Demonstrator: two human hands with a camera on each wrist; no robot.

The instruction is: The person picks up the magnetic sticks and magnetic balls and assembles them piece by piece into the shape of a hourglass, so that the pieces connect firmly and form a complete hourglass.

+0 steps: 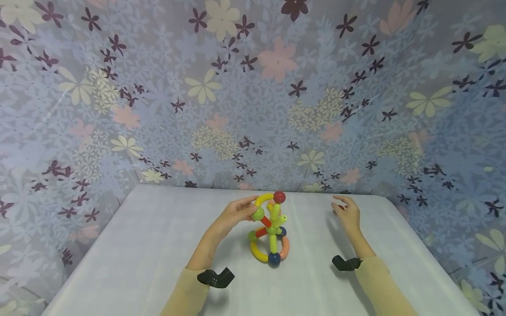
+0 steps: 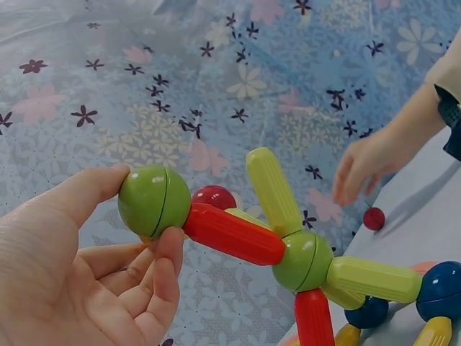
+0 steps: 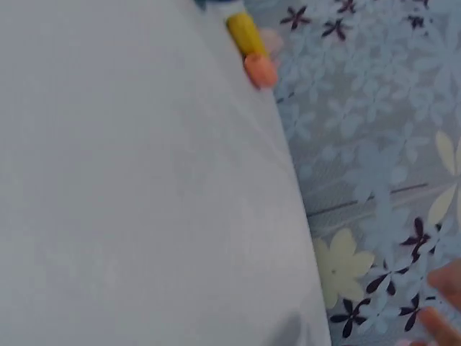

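A toy structure of magnetic sticks and balls stands on the table, with a dark blue ball (image 1: 274,259) at its front. My left hand (image 1: 236,211) pinches its upper green ball (image 2: 154,202) between thumb and fingers. From that ball a red stick (image 2: 234,233) runs to a second green ball (image 2: 303,261) in the middle, where lime-green sticks (image 2: 374,279) meet. A curved yellow stick (image 1: 264,199) links the held ball to a red ball at the top (image 1: 279,197). Off to the right, my right hand (image 1: 348,215) hovers with relaxed fingers beside a loose red ball (image 2: 373,218).
A white-covered table (image 1: 158,245) carries everything. Floral cloth (image 1: 253,109) hangs behind its far edge. In the right wrist view, a yellow stick (image 3: 246,34) and an orange piece (image 3: 261,71) appear at the top.
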